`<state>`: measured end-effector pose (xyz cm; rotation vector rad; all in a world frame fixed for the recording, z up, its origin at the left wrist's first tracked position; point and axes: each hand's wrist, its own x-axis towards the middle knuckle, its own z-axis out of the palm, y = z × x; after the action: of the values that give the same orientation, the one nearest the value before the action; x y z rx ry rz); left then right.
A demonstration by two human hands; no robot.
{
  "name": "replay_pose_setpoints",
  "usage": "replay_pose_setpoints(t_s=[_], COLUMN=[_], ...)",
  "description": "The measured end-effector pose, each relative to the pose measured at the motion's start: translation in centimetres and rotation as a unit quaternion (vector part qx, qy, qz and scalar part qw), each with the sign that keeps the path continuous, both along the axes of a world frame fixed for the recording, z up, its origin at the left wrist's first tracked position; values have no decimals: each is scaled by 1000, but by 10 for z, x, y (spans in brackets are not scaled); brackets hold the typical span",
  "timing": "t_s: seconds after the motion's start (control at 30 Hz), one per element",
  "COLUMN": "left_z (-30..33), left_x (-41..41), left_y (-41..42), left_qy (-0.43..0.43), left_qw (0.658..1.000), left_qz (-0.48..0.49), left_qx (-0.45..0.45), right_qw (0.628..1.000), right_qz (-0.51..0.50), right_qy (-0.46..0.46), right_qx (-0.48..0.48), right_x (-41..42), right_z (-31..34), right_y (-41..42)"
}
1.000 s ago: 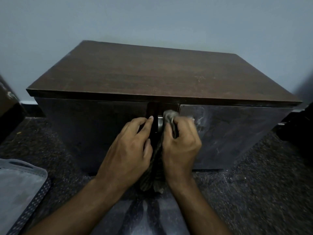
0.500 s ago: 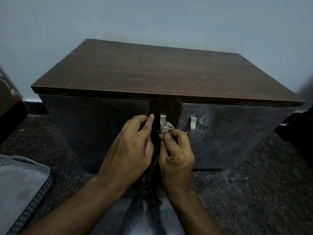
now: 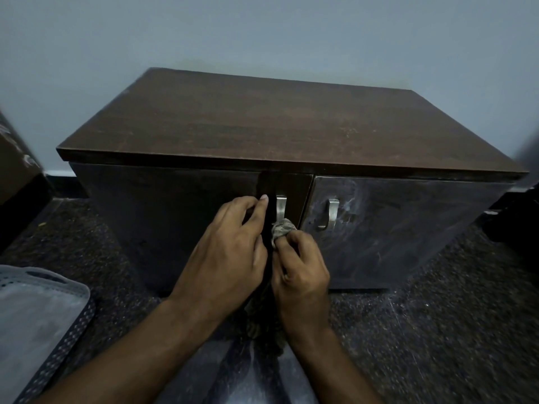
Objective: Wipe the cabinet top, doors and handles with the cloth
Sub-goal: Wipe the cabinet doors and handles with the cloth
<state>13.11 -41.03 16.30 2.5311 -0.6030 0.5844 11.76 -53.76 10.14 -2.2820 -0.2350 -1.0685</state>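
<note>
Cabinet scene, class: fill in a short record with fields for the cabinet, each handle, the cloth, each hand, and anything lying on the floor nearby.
cabinet: dark wood cabinet, two doors, against a pale wall
left handle: metal left handle, cloth bunched at its lower end
right handle: metal right handle, untouched, on the smudged right door
cloth: patterned cloth, its tail hanging below the hands
right hand: right hand pinches the cloth
left hand: left hand curls round the left door's edge
floor: grey perforated tray at left

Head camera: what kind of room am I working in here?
Probably a room in a home: a low dark wooden two-door cabinet with metal handles stands on dark speckled carpet against a plain pale wall.
</note>
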Motion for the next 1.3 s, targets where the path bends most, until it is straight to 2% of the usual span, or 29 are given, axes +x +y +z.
replay_pose_setpoints(t_s=[0.23, 0.47, 0.67, 0.83, 1.07, 1.3], left_z=[-1, -1, -2, -1, -2, -5], left_x=[-1, 0, 1, -1, -2, -2], left_y=[1, 2, 2, 2, 2, 3], left_qy=[10, 10, 16, 16, 24, 44], left_qw=[1000, 1000, 1000, 1000, 999, 998], left_qz=[-6, -5, -8, -4, -29, -42], left_qx=[1, 12, 8, 12, 11, 23], right_qw=[999, 1000, 999, 1000, 998, 998], right_qz=[-4, 0, 4, -2, -19, -27], right_qy=[-47, 10, -35, -5, -16, -17], right_qx=[6, -23, -4, -16, 52, 52], right_x=[10, 1, 3, 4, 6, 15], right_z=[28, -11, 10, -7, -6, -21], right_y=[6, 0, 6, 2, 9, 9])
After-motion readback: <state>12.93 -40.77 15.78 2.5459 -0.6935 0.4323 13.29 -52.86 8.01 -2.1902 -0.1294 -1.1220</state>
